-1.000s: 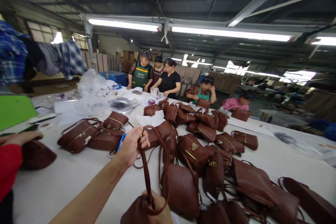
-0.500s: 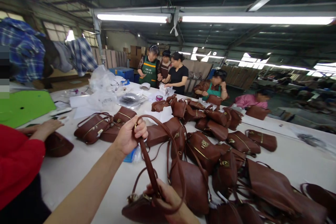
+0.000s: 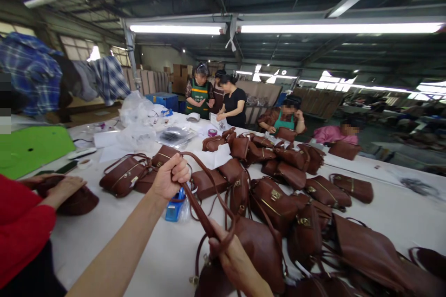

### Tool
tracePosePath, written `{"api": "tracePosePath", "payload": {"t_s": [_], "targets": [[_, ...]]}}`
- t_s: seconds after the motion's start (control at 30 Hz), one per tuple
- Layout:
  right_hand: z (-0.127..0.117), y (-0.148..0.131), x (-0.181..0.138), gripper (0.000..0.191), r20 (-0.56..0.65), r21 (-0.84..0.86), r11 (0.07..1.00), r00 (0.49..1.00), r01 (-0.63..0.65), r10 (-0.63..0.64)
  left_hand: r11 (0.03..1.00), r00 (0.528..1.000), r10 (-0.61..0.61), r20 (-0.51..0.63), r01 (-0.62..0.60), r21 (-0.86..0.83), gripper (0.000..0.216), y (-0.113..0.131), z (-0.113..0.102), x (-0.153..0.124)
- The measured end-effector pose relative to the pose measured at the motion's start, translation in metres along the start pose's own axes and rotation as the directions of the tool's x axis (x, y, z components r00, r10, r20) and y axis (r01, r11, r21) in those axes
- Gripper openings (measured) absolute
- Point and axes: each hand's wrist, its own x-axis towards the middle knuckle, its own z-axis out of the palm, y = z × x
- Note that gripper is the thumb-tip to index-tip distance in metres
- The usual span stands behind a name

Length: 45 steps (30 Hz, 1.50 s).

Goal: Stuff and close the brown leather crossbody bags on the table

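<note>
My left hand (image 3: 171, 175) is closed around the upper end of a brown leather strap (image 3: 198, 207), holding it raised above the white table. Lower down the same strap, my right hand (image 3: 226, 253) is closed on it. A loop of the strap curves over from my left hand to the right one. The strap belongs to a brown handbag (image 3: 214, 278) with gold-coloured metal fittings, partly hidden behind my right hand and cut off by the bottom edge. A blue tape dispenser or similar blue item (image 3: 174, 209) lies just beyond the strap.
Many brown bags (image 3: 275, 199) crowd the table (image 3: 114, 246) on the right. At left, a co-worker in a red sleeve (image 3: 26, 227) handles another brown bag. Plastic bags (image 3: 135, 120) and a green board (image 3: 35, 148) lie farther back. Several people work across the table.
The bag has shifted right and lower, and my right hand has moved slightly right along with it. The strap slants more. More of the blue item shows. The co-worker's hands at left moved on their bag.
</note>
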Motion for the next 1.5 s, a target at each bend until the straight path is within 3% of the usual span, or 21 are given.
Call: {"api": "tracePosePath", "payload": {"t_s": [0.2, 0.33, 0.43, 0.5, 0.57, 0.63, 0.73, 0.8, 0.83, 0.9, 0.93, 0.97, 1.07, 1.17, 1.23, 1.3, 1.4, 1.5], "targets": [[0.016, 0.003, -0.006, 0.048, 0.042, -0.062, 0.996, 0.997, -0.067, 0.07, 0.999, 0.999, 0.028, -0.036, -0.027, 0.026, 0.047, 0.014, 0.001, 0.002], [0.036, 0.013, -0.01, 0.055, 0.083, 0.33, 0.933, 0.989, -0.141, 0.12, 0.997, 0.999, 0.022, -0.048, -0.019, 0.071, 0.047, 0.015, 0.006, -0.005], [0.041, 0.005, -0.006, 0.053, 0.14, 0.575, 0.809, 0.989, -0.121, 0.048, 0.984, 1.0, 0.018, 0.014, -0.02, 0.179, 0.043, 0.018, 0.032, -0.012], [0.044, -0.004, 0.001, 0.051, 0.157, 0.638, 0.766, 0.987, -0.079, -0.029, 0.957, 0.997, 0.021, 0.079, -0.043, 0.288, 0.043, 0.019, 0.056, -0.016], [0.051, -0.01, 0.008, 0.049, 0.169, 0.672, 0.734, 0.985, -0.095, -0.027, 0.907, 0.99, -0.042, 0.133, -0.018, 0.421, 0.043, 0.011, 0.077, -0.022], [0.063, -0.006, 0.01, 0.05, 0.176, 0.691, 0.706, 0.984, -0.153, 0.041, 0.81, 0.973, -0.187, 0.135, 0.075, 0.581, 0.041, -0.01, 0.086, -0.028], [0.084, 0.022, -0.002, 0.05, 0.188, 0.701, 0.673, 0.971, -0.237, 0.147, 0.616, 0.923, -0.385, 0.023, 0.239, 0.751, 0.032, -0.064, 0.075, -0.039], [0.091, 0.053, -0.02, 0.05, 0.143, 0.691, 0.646, 0.937, -0.325, 0.318, 0.537, 0.905, -0.422, -0.06, 0.302, 0.787, 0.023, -0.106, 0.058, -0.046], [0.091, 0.07, -0.032, 0.05, 0.086, 0.672, 0.637, 0.894, -0.378, 0.44, 0.511, 0.907, -0.415, -0.077, 0.302, 0.805, 0.019, -0.126, 0.05, -0.049], [0.081, 0.101, -0.059, 0.049, -0.078, 0.585, 0.657, 0.774, -0.475, 0.628, 0.455, 0.909, -0.407, -0.087, 0.284, 0.844, 0.016, -0.16, 0.039, -0.055], [0.073, 0.112, -0.073, 0.046, -0.147, 0.528, 0.686, 0.742, -0.5, 0.654, 0.429, 0.905, -0.418, -0.083, 0.277, 0.86, 0.017, -0.172, 0.036, -0.058], [0.062, 0.12, -0.087, 0.043, -0.191, 0.466, 0.721, 0.738, -0.512, 0.647, 0.404, 0.895, -0.439, -0.076, 0.273, 0.873, 0.018, -0.182, 0.034, -0.059], [0.033, 0.117, -0.121, 0.033, -0.2, 0.346, 0.801, 0.795, -0.49, 0.573, 0.388, 0.866, -0.499, -0.036, 0.261, 0.884, 0.016, -0.198, 0.035, -0.059], [0.02, 0.093, -0.131, 0.045, -0.243, 0.43, 0.777, 0.77, -0.459, 0.589, 0.425, 0.853, -0.523, -0.003, 0.264, 0.866, 0.01, -0.202, 0.036, -0.05], [0.02, 0.08, -0.124, 0.062, -0.249, 0.612, 0.68, 0.719, -0.403, 0.649, 0.444, 0.844, -0.536, 0.002, 0.279, 0.852, 0.008, -0.201, 0.038, -0.041], [0.019, 0.072, -0.11, 0.067, -0.218, 0.793, 0.538, 0.69, -0.288, 0.69, 0.501, 0.862, -0.506, 0.035, 0.261, 0.825, 0.009, -0.194, 0.045, -0.031], [0.004, 0.063, -0.089, 0.058, -0.236, 0.909, 0.408, 0.698, -0.088, 0.676, 0.648, 0.907, -0.397, 0.143, 0.166, 0.743, 0.012, -0.165, 0.062, -0.016], [-0.033, 0.046, -0.084, 0.049, -0.242, 0.889, 0.448, 0.735, -0.094, 0.634, 0.732, 0.927, -0.328, 0.181, 0.128, 0.669, 0.015, -0.115, 0.075, -0.005]]}}
